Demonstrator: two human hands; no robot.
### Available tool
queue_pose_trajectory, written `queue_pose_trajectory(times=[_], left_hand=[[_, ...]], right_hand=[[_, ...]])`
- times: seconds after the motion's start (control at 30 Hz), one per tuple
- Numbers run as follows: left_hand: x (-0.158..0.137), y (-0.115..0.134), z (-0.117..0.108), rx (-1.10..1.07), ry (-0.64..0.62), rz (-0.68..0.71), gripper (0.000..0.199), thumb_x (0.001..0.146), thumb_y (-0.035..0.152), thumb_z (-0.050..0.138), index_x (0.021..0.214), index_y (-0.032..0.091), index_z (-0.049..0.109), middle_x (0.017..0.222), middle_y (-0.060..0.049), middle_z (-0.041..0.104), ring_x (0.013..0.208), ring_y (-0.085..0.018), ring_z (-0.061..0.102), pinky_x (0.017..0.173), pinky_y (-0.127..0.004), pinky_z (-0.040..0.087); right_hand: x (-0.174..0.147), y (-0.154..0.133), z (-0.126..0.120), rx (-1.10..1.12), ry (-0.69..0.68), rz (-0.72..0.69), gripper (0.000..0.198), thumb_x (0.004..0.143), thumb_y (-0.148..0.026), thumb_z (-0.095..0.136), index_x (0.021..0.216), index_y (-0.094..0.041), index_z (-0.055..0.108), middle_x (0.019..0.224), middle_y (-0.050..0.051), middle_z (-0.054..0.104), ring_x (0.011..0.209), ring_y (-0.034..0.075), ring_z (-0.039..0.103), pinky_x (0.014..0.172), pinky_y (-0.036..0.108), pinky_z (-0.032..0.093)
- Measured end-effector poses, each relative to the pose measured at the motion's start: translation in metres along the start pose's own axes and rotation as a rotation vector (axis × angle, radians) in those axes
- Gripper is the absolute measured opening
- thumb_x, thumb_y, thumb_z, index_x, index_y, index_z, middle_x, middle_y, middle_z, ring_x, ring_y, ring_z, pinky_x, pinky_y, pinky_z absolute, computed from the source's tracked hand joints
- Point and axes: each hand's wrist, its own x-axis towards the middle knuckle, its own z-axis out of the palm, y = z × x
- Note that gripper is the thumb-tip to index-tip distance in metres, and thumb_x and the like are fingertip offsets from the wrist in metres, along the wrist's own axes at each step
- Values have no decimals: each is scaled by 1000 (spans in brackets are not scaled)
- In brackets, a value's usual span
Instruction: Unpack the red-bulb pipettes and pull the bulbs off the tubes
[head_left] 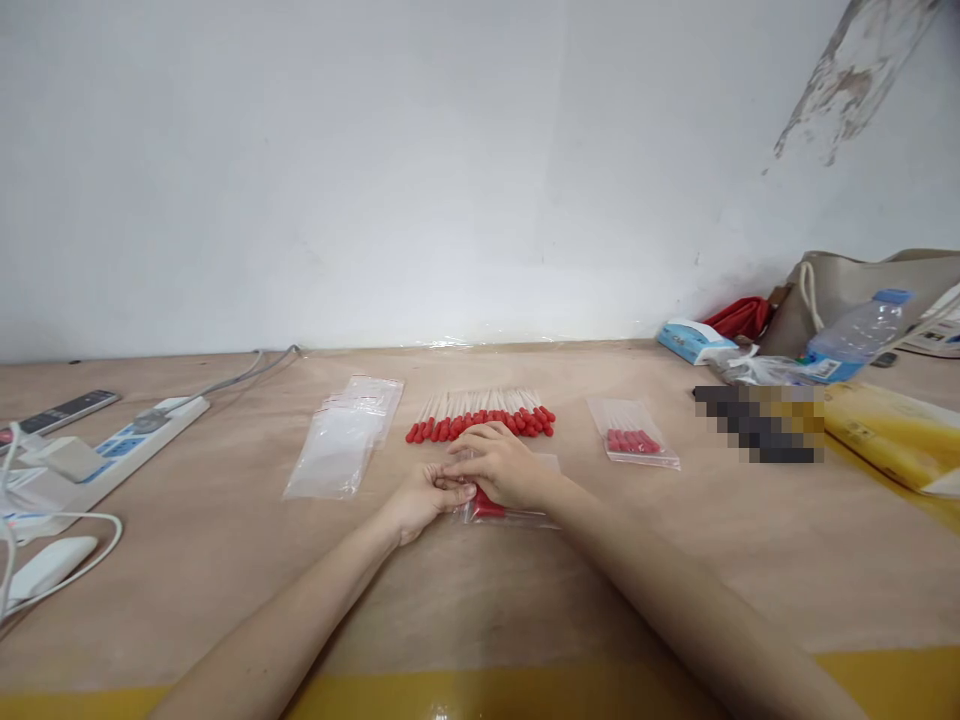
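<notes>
Red-tipped sticks (480,424) formed one pile, individual count unresolved. Left of it were at least two flat bags (330,450), one power strip (139,448); right, one filled bag (646,459), one bottle (862,332); in front, one held bag (529,519).

Bright and even on the wall (420,170), lit from out of view. Dimmer on the near table (465,620), with soft shadow between the forearms (330,590). Shiny in tiny spots at the wall's foot and on the yellow strip (525,692). Stretched near the sides, as at the power strip (150,448). Blocky over a dark patch (757,425) at right.
</notes>
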Motion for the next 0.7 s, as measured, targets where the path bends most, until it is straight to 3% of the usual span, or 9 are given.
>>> queue_pose_trajectory(times=[0.13,0.27,0.43,0.6,0.7], left_hand=[[-1,3,0,14,15,-46,36,44,28,83,70,10,66,59,-1,64,54,-8,54,57,-20,40],[-1,3,0,44,26,-66,36,43,29,83,69,10,66,55,0,63,50,-7,51,53,-19,37],[-3,3,-1,34,34,-79,36,43,29,83,67,10,64,53,0,61,48,-7,52,52,-19,38],[-4,3,-6,-77,-41,-125,37,48,27,82,77,10,66,68,-4,66,60,-10,59,63,-21,45],[-4,2,-6,-110,-7,-128,32,50,25,82,74,10,66,72,-5,66,67,-12,61,70,-23,47]], right_hand=[[-3,4,-8,120,-64,-26,29,78,-9,47,95,-25,65,102,-1,63,102,14,48,91,32,29],[-7,6,-15,138,-88,-33,22,84,-22,48,99,-26,64,99,0,64,102,14,49,92,34,28],[-8,9,-10,128,-86,-40,17,84,-24,50,87,-26,66,89,0,65,94,14,50,89,33,29],[-12,7,1,112,6,7,15,83,-16,49,79,-21,62,84,1,62,88,13,50,83,30,33],[-13,6,8,99,48,17,13,83,-13,46,80,-18,58,86,3,60,87,14,49,79,29,35]])
